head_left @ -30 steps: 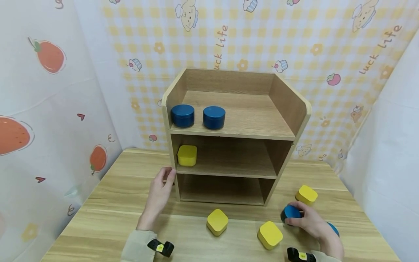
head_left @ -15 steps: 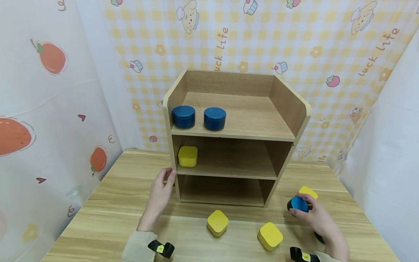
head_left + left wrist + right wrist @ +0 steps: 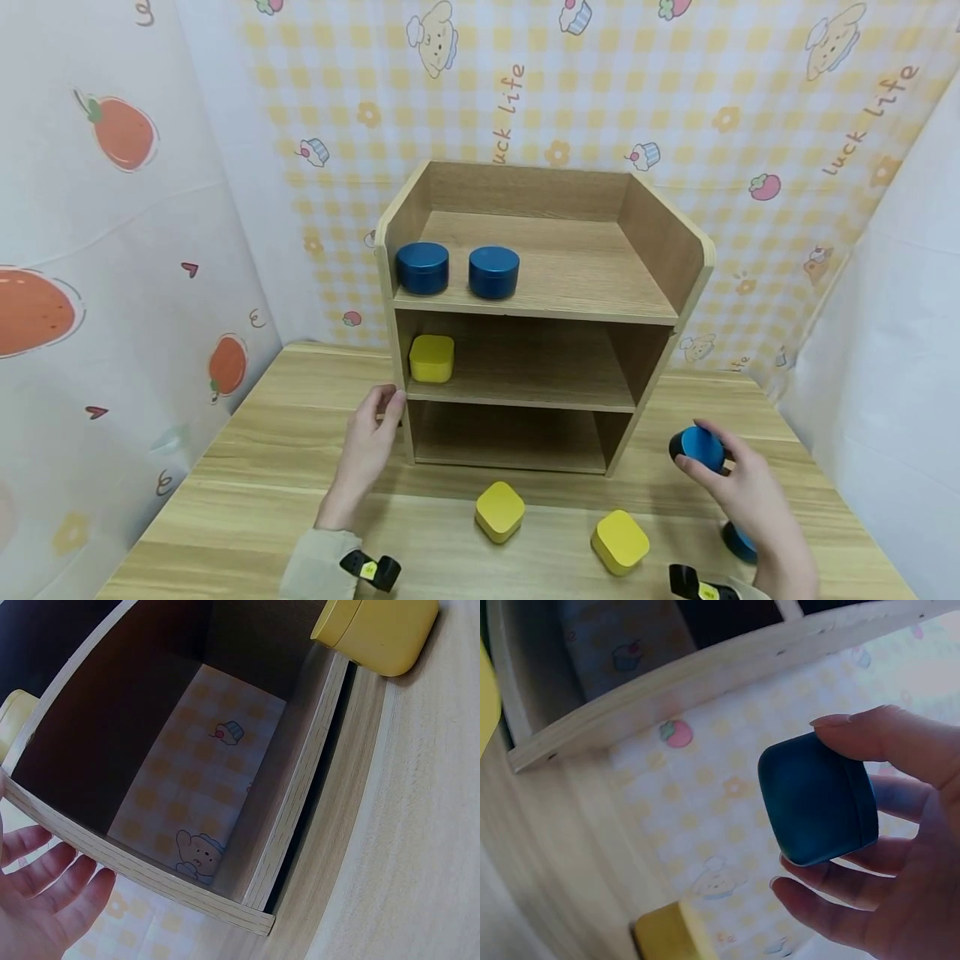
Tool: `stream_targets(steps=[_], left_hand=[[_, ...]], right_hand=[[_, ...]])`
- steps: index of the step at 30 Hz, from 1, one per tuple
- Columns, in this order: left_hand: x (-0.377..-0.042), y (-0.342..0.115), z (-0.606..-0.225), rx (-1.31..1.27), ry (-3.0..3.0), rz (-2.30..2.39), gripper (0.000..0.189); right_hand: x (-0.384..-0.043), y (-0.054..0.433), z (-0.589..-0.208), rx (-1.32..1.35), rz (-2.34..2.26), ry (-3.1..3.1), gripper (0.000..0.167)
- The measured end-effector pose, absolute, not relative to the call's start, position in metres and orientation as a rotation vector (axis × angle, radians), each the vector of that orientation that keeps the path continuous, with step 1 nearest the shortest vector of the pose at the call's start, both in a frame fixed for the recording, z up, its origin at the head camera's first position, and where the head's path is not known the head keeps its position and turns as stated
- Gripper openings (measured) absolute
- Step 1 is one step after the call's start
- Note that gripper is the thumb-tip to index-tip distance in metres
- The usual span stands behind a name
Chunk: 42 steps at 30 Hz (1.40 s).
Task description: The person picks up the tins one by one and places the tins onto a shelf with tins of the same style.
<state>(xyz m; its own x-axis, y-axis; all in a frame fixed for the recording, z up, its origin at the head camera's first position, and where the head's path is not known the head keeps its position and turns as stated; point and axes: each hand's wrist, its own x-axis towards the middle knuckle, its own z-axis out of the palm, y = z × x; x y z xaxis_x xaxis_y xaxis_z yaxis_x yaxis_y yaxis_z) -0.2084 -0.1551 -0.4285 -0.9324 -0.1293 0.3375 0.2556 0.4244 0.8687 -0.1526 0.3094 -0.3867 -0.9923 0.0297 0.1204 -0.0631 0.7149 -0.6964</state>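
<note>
Currently, head view: right hand (image 3: 750, 483) holds blue container (image 3: 703, 448) above tabletop (image 3: 225, 500), right of wooden shelf (image 3: 540, 313). Left wrist view: left hand (image 3: 45, 904) beside shelf's side panel (image 3: 135, 864), fingers slightly apart. Right wrist view: fingers pinch blue container between them; yellow box (image 3: 671, 935) lower left.

satin metallic-looking blue tins (image 3: 814, 802), smooth yellow boxes (image 3: 500, 510), wood-grain shelf (image 3: 577, 258), creased cloth backdrop (image 3: 172, 208)
</note>
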Motion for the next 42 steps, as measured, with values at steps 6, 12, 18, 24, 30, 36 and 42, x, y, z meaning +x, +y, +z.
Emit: stream_targets(steps=[6, 12, 18, 24, 30, 36, 42], left_hand=[[-0.209, -0.155, -0.43, -0.108, -2.334, -1.521, 0.046], [-0.208, -0.154, -0.43, -0.116, -2.333, -1.533, 0.045], [-0.208, -0.155, -0.43, -0.096, -2.33, -1.545, 0.048], [-0.208, -0.155, -0.43, -0.093, -2.333, -1.54, 0.049], [-0.209, -0.155, -0.429, -0.107, -2.329, -1.531, 0.049], [-0.209, -0.155, -0.428, -0.105, -2.33, -1.538, 0.05], [-0.209, -0.154, -0.428, -0.101, -2.324, -1.549, 0.049]], right_hand=[[-0.147, 0.301, -0.375, 0.078, 1.096, -2.726, 0.07], [-0.141, 0.292, -0.363, 0.11, 1.026, -2.662, 0.068], [-0.136, 0.285, -0.355, 0.168, 0.981, -2.609, 0.066], [-0.133, 0.277, -0.347, 0.213, 0.957, -2.57, 0.066], [-0.131, 0.264, -0.341, 0.229, 0.991, -2.52, 0.066], [-0.129, 0.245, -0.336, 0.307, 1.045, -2.422, 0.064], [-0.128, 0.231, -0.329, 0.377, 1.082, -2.35, 0.064]])
